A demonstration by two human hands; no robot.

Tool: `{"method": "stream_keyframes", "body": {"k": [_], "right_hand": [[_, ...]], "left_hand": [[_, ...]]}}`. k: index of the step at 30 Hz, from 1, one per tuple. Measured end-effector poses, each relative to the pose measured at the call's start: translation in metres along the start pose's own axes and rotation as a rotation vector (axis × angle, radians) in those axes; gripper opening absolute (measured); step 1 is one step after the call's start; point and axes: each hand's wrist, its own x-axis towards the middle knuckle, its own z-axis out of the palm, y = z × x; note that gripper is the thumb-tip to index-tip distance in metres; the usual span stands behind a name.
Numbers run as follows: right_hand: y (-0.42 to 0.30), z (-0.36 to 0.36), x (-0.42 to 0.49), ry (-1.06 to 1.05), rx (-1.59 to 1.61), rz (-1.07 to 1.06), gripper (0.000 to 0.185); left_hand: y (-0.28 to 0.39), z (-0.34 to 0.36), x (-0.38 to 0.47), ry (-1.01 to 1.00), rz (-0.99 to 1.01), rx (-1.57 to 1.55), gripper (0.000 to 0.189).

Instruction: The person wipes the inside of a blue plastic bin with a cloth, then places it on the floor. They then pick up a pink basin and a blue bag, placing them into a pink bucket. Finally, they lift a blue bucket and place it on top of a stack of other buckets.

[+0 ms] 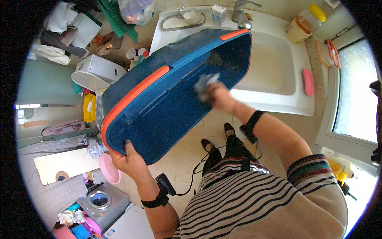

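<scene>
A large blue plastic bin [167, 110] with an orange rim is tilted in front of me, its hollow facing up towards me. My left hand [129, 161] grips the rim at the near left end, thumb inside and fingers beneath. Inside the bin, my right hand [219, 95] holds a greyish-white cloth [206, 85] close to the inner wall; both are blurred. The bin's far end overlaps the white sink [303, 101], which has a chrome faucet [242, 15] at its back. Whether the bin rests on the sink's edge cannot be told.
On the sink's ledge stand a small box [218, 15] and a glass bowl [192, 16]. A jar with a yellow lid [304, 24] and a pink brush [307, 82] sit at the right. A silver washing machine [103, 203] and a pink basin [109, 168] are at lower left.
</scene>
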Motion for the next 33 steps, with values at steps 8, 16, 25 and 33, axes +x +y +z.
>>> {"method": "stream_keyframes", "body": {"k": [8,16,25,33], "right_hand": [[-0.204,0.058,0.019,-0.221,0.447,-0.333,0.049],[-0.052,0.002,0.04,-0.4,-0.086,-0.166,0.032],[-0.192,0.058,0.104,-0.338,0.378,-0.198,0.031],[-0.179,0.069,0.122,-0.686,-0.133,-0.435,0.034]], "left_hand": [[-0.002,0.001,0.0,-0.012,0.036,-0.141,0.035],[-0.007,-0.002,-0.003,-0.038,0.056,-0.087,0.03],[-0.002,-0.002,-0.006,-0.03,0.135,-0.002,0.025],[-0.003,-0.006,-0.009,-0.076,0.091,0.003,0.026]]}}
